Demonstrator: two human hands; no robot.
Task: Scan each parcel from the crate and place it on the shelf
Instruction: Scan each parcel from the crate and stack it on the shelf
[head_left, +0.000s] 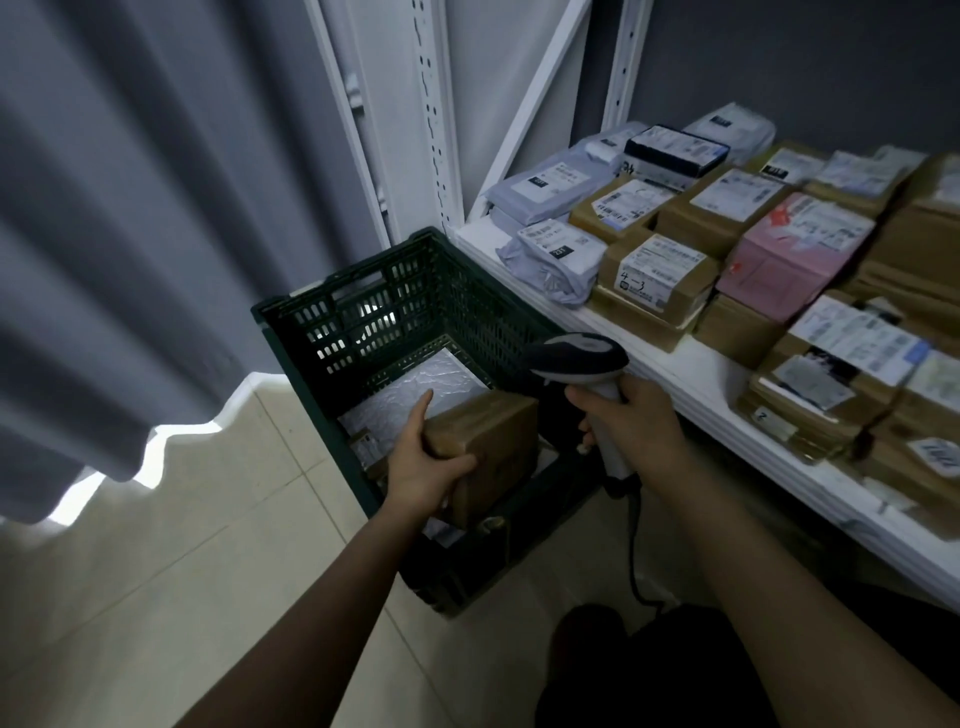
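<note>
- Clutching a brown cardboard parcel (493, 441) in the left grip (421, 467), fingers curled round its near corner, over the dark green crate (291, 332).
- Grasping a handheld scanner (576, 358) by its handle in the right grip (634, 421), just beside the parcel.
- Working beside a white shelf (696, 384) crowded with labelled packages (649, 275).

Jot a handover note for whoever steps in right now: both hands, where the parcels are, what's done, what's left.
Left hand grips a brown cardboard parcel at the green crate.
Right hand holds the barcode scanner beside it.
A white padded mailer and other parcels lie in the crate.
Done: many shelved parcels sit on the white shelf.
To do: scan the held parcel if not yet scanned, shelve it, then clear the crate.
</note>
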